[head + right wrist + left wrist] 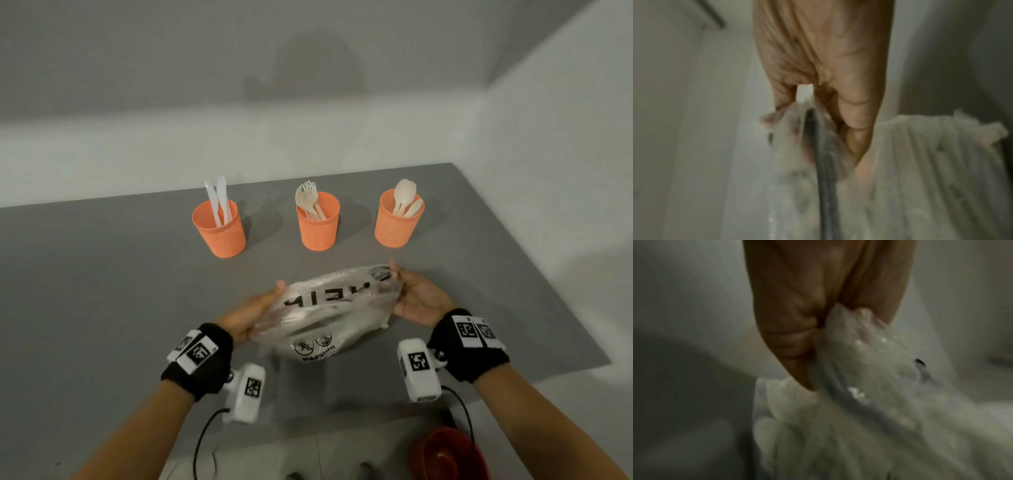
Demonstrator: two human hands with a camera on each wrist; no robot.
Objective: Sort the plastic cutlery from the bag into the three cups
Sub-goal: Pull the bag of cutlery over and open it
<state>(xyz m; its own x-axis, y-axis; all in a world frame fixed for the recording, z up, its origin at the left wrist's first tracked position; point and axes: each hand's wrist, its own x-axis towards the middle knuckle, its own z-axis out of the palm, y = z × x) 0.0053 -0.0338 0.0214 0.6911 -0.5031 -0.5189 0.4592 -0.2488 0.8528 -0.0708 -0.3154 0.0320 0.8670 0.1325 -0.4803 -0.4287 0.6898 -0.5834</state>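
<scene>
A clear plastic bag (329, 308) with black print is held just above the grey table (102, 291), and pale cutlery shows through it. My left hand (255, 310) pinches its left end (838, 353). My right hand (416, 296) pinches its right end (797, 129). Three orange mesh cups stand in a row behind the bag. The left cup (221, 229) holds white knives, the middle cup (318, 222) holds forks, and the right cup (397, 219) holds spoons.
White walls close in behind the table and on its right. The table's right edge (548, 274) runs diagonally near my right hand. A red bowl-like object (448, 455) sits on the floor below the table's front edge.
</scene>
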